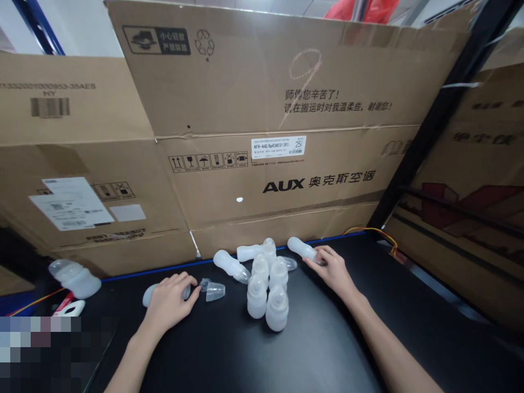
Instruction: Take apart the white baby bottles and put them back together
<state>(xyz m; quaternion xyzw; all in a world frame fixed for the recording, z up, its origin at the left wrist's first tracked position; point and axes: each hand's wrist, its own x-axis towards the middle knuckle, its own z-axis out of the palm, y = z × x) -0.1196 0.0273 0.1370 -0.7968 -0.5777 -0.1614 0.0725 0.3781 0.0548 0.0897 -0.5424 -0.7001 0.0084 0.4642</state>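
Observation:
My left hand (172, 300) curls over a white baby bottle (149, 295) lying on the black table, covering most of it. Just beyond its thumb lies a clear cap (215, 291) on its side, with a small clear piece (204, 284) touching it. On the right, my right hand (331, 268) is closed around the capped end of another lying baby bottle (301, 247). Between my hands several small baby bottles (277, 310) stand upright in a tight group. Behind them lie a baby bottle with a clear cap (230, 266) and a further white bottle (248, 252).
A larger bottle (77, 277) leans at the far left, beside a white and red object (70, 308). Cardboard boxes (229, 185) form a wall behind the table (323, 349). A black post (426, 120) rises at the right, with thin wires (391, 243) near its foot.

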